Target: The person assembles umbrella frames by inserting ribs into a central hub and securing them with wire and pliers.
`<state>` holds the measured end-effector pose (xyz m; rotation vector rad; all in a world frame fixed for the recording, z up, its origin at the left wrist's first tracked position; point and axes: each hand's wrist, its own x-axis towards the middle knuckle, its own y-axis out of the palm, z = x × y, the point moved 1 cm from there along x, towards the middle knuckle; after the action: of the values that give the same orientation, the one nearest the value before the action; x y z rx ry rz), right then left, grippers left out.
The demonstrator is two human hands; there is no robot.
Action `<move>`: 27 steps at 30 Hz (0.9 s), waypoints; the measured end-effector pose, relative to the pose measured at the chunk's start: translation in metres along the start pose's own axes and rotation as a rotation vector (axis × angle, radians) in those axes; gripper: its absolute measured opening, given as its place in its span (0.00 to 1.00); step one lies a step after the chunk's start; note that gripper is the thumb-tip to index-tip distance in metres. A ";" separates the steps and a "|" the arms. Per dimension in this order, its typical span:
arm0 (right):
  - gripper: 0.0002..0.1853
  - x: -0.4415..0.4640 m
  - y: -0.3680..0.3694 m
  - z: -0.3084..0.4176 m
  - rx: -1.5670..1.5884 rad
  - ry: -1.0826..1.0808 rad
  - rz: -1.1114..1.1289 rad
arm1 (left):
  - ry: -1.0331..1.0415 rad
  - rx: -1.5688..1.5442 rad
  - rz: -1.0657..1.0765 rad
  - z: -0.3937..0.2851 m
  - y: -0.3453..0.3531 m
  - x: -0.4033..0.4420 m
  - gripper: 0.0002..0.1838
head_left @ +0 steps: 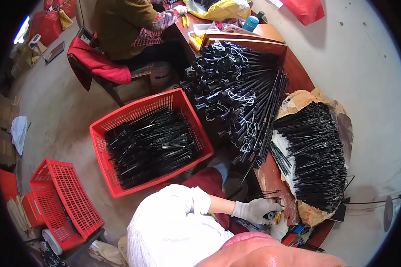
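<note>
My left hand (252, 211), in a pale work glove, is closed around a small black part (270, 215) with a round end. Just below it, my right hand (279, 228), gloved too, is closed on a small yellow-handled tool (278, 217), whose working end is hidden. Thin black rods stick out near both hands above the table edge (272, 175). Beyond my left hand lies a large stack of long black shafts (236, 95) with dark knob ends and white cord loops, resembling umbrella shafts. A dense bundle of thin black metal ribs (318, 155) lies on torn brown paper in front of me.
A red plastic crate (113, 184) full of black rods stands on my left. Stacked red baskets (67, 200) are behind me. A co-worker (124, 31) sits at the table's far end, holding yellow-handled pliers (185, 20). A blue-capped bottle (250, 23) stands near a white tray.
</note>
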<state>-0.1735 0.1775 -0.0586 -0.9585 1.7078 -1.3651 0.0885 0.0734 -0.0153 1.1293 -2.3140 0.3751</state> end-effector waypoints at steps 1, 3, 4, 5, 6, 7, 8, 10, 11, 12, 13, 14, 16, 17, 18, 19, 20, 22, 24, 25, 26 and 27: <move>0.27 0.001 0.000 0.000 0.002 0.010 -0.004 | -0.032 -0.002 0.024 -0.001 -0.001 0.003 0.23; 0.27 0.003 0.006 -0.007 0.009 -0.014 -0.028 | -0.074 0.009 0.048 -0.002 -0.002 0.010 0.22; 0.26 0.002 0.011 -0.010 0.015 -0.029 -0.058 | -0.062 0.003 0.034 -0.004 0.000 0.013 0.21; 0.27 0.002 0.015 -0.012 0.004 -0.038 -0.072 | -0.054 0.004 0.026 -0.001 -0.001 0.013 0.21; 0.28 0.002 0.009 -0.008 0.031 -0.008 -0.038 | -0.053 -0.033 0.018 0.003 0.003 0.013 0.20; 0.29 0.002 0.006 -0.005 0.053 0.021 0.000 | -0.079 -0.022 0.024 0.004 0.002 0.014 0.20; 0.30 0.002 0.016 -0.011 0.080 0.001 -0.030 | -0.094 -0.016 0.064 0.003 0.002 0.015 0.20; 0.29 0.004 0.014 -0.004 0.086 0.028 -0.012 | -0.087 0.003 0.079 0.002 0.001 0.017 0.21; 0.29 0.004 0.010 -0.002 0.076 0.060 -0.002 | -0.096 0.004 0.081 0.003 0.002 0.017 0.21; 0.29 0.003 0.007 -0.001 0.072 0.068 0.009 | -0.079 -0.022 0.064 0.004 0.004 0.016 0.21; 0.29 0.002 0.008 -0.002 0.081 0.073 0.021 | -0.061 -0.045 0.051 0.004 0.003 0.015 0.21; 0.30 0.004 0.011 -0.005 0.083 0.085 0.028 | -0.085 -0.015 0.097 0.005 0.004 0.014 0.21; 0.30 0.004 0.009 -0.005 0.093 0.098 0.043 | -0.085 -0.012 0.106 0.003 0.006 0.013 0.20; 0.30 0.003 0.009 -0.006 0.099 0.094 0.048 | -0.065 -0.012 0.105 0.002 0.007 0.014 0.20; 0.30 0.004 0.010 -0.006 0.089 0.095 0.059 | -0.065 -0.016 0.124 0.003 0.008 0.012 0.20; 0.30 0.006 0.009 -0.005 0.078 0.095 0.066 | -0.060 -0.007 0.125 0.004 0.008 0.010 0.20; 0.29 0.007 0.007 -0.004 0.072 0.091 0.077 | -0.043 -0.004 0.095 0.003 0.009 0.007 0.20; 0.30 0.010 0.007 -0.001 0.061 0.080 0.075 | -0.005 0.017 0.064 0.003 0.006 0.003 0.20; 0.30 0.008 0.005 -0.005 0.043 0.064 0.082 | -0.018 0.041 0.085 0.002 0.001 -0.002 0.20; 0.30 0.008 0.005 -0.007 0.034 0.069 0.078 | -0.027 0.068 0.106 0.002 0.000 -0.004 0.20; 0.31 0.008 0.004 -0.007 0.032 0.058 0.074 | -0.010 0.049 0.077 0.003 0.000 -0.007 0.21; 0.31 0.010 0.004 -0.005 0.032 0.047 0.067 | -0.025 0.035 0.043 0.001 -0.001 -0.010 0.21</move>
<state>-0.1829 0.1718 -0.0629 -0.8492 1.7322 -1.3771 0.0937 0.0787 -0.0217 1.1088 -2.3647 0.4218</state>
